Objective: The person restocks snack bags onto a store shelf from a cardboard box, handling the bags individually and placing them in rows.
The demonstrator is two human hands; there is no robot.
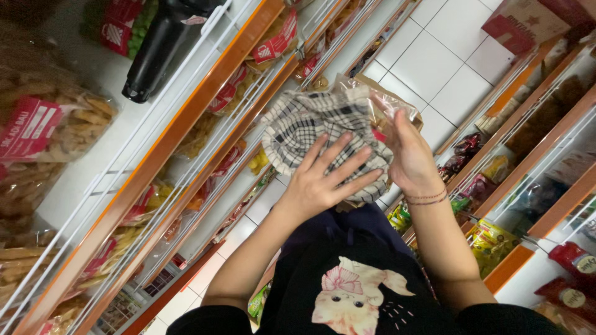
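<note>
Left hand (pixel 323 183): fingers spread flat, palm pressed against the checked cloth (pixel 316 127). The grip is open; nothing is pinched between the fingers.

Right hand (pixel 410 155): fingers curled round the right edge of a clear snack bag (pixel 366 93), thumb towards the cloth. The grip is closed on the bag (two thin bracelets sit on the wrist).

Cloth: black-and-white check, crumpled, lying over the front of the bag, between the two hands. It touches the left palm and covers most of the bag; only the bag's top and right edge show.

Both items are held in the air in front of the person, above a white tiled floor (pixel 434 62), in the aisle between two shelf units.

Left shelf (pixel 167 146): white wire rails with orange edging, stocked with clear bags of fried snacks bearing red labels. A black bottle (pixel 158 49) lies on the upper tier, well apart from the hands.

Right shelf (pixel 528 161): the same orange-edged build, holding packets in red, yellow and green. A red carton (pixel 528 22) stands at its top.

The person wears a dark top with a cat print (pixel 354 298) on the chest.
</note>
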